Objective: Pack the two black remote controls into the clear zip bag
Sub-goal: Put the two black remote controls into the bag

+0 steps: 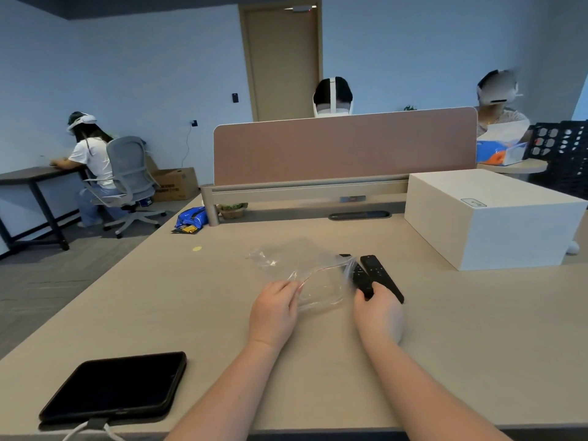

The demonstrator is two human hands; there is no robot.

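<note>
The bag (305, 275) lies mid-desk (222, 313), a thin, limp clear film with a red zip line along its mouth; it looks nearly weightless and slippery, likely to fold shut unless held by the rim. The left hand (275, 308) pinches that rim at its 7 o'clock corner, fingers closed on the film. At the bag's 3 o'clock lie the two remotes (374, 276), touching and crossed in a narrow V, the left one partly under the bag's edge. They are rigid, smooth, slim bars, probably light. The right hand (377, 308) is closed over their near ends, seemingly gripping both. That end grip suits sliding them in far end first, though the smooth cases may slip against each other.
</note>
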